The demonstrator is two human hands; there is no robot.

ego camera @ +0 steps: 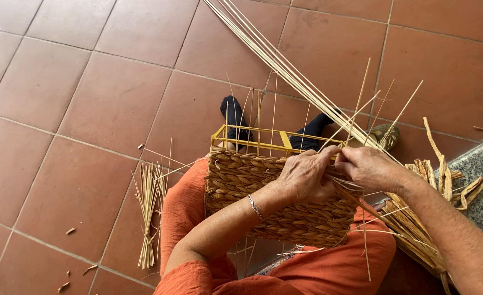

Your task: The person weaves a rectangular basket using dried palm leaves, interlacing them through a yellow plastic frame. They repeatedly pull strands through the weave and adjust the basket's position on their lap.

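Orange-clad lap [318, 262] sits closest, at 6 o'clock, with the basket [274, 196] resting right on it. Basket is braided tan fibre built around a yellow frame [252, 143], which sticks out at its 12 o'clock edge. Left hand [304, 177] lies over the basket's top right corner, fingers curled down onto the weave, a bracelet [255, 207] on the wrist. Right hand [370, 169] is just beside it at 3 o'clock, fingers pinched shut on a pale strand [285, 71] that runs off toward 12 o'clock with a bunch of others. Loose straw bundle [150, 213] lies on the tile floor [78, 109] at 9 o'clock. Dried leaves [416, 218] are piled at 4 o'clock.
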